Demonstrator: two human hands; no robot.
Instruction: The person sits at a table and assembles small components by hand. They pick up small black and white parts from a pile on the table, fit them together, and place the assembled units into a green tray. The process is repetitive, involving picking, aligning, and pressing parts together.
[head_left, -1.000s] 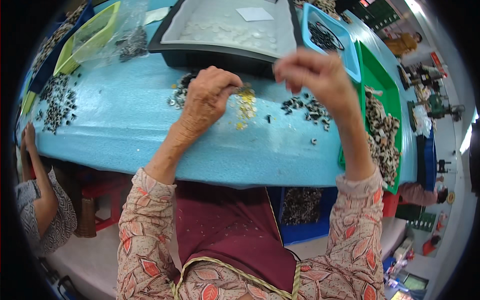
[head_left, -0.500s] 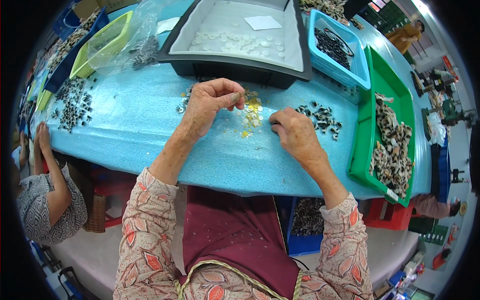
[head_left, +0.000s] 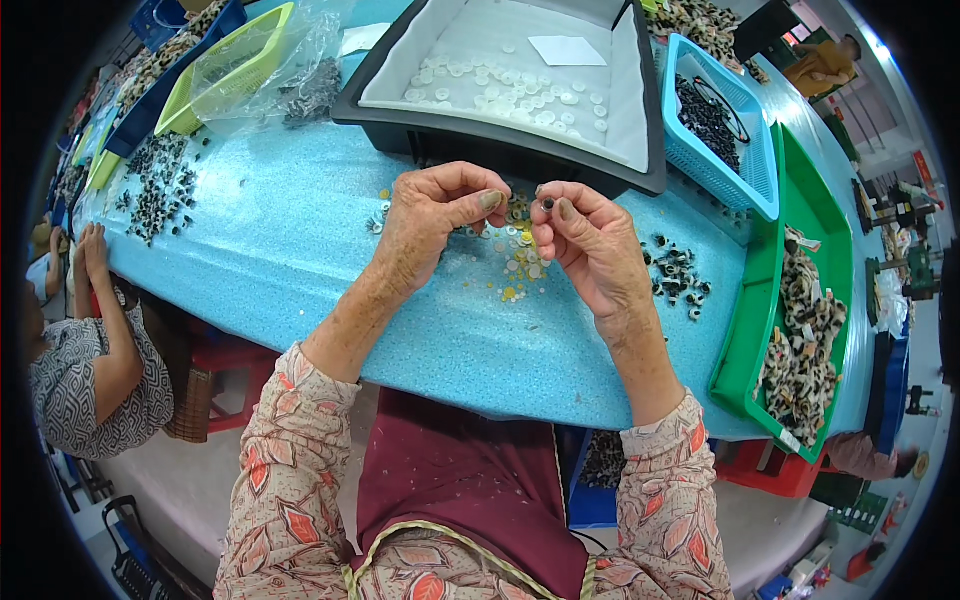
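Between the thumb and fingers of my right hand [head_left: 597, 245] is a small dark round piece [head_left: 547, 204] with a pale rim. Close beside it, my left hand [head_left: 432, 215] is pinched, thumb against fingertips; what it holds, if anything, is too small to make out. Both hands are raised over a scatter of white and yellow discs [head_left: 522, 266] on the blue table. To the right of my right hand lies a loose pile of small black-and-white pieces [head_left: 680, 277]. Just beyond my hands stands a black tray [head_left: 400, 135] lined in white, with translucent discs [head_left: 490, 92] and a paper slip inside.
A light-blue basket [head_left: 765, 185] of black pieces and a green tray [head_left: 735, 385] of spotted furry pieces stand at right. At left are a yellow-green basket [head_left: 180, 118], a clear plastic bag [head_left: 235, 85] and more black pieces [head_left: 160, 185]. Another person's arm [head_left: 115, 350] is at far left.
My right hand has lifted from the table and come in toward my left, now with a small dark piece in its fingertips. The view has shifted slightly.
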